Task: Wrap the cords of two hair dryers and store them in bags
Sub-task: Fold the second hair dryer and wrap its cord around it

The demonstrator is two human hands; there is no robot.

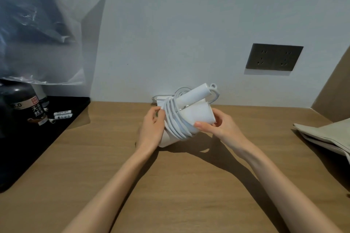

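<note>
A white hair dryer (pixel 195 114) is held above the wooden table (pixel 170 185), near the wall. Its handle (pixel 195 92) points up and back. Several turns of its white cord (pixel 175 119) are wound around the body. My right hand (pixel 217 126) grips the barrel end from the right, thumb across the front. My left hand (pixel 152 127) holds the left side, its fingertips pinching the cord. A loop of cord and the hanging ring (pixel 213 86) stick out behind the handle. A beige cloth bag (pixel 325 134) lies flat at the table's right edge.
A black mat (pixel 28 138) at the left carries a dark bottle (pixel 28 106) and small white batteries (pixel 63 115). A clear plastic bag (pixel 37 24) hangs at the upper left. A dark double wall socket (pixel 273 56) sits behind the dryer. A brown panel (pixel 337 89) borders the right.
</note>
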